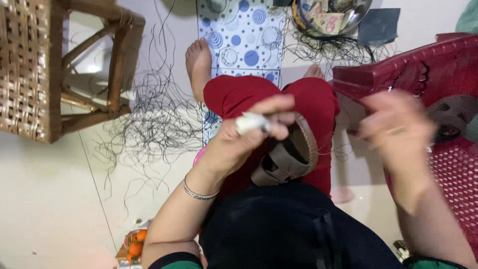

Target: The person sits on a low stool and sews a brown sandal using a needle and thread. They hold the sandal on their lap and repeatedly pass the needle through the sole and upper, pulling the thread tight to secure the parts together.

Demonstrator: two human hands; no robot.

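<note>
My left hand (246, 134) is closed over a brown leather sandal piece (289, 159) that rests on my red-trousered lap. A white wrap covers one finger of that hand (253, 122), and a silver bangle sits on the wrist. My right hand (398, 130) is raised to the right of the lap and blurred by motion; a ring shows on one finger. A thin dark thread seems to run from the sandal toward it, but the grip is too blurred to make out.
A wicker stool (55, 65) stands at the left. Loose black threads (159, 119) lie on the white floor beside a blue dotted mat (244, 40). A metal bowl (333, 17) sits at the top, a red plastic chair (428, 74) at the right.
</note>
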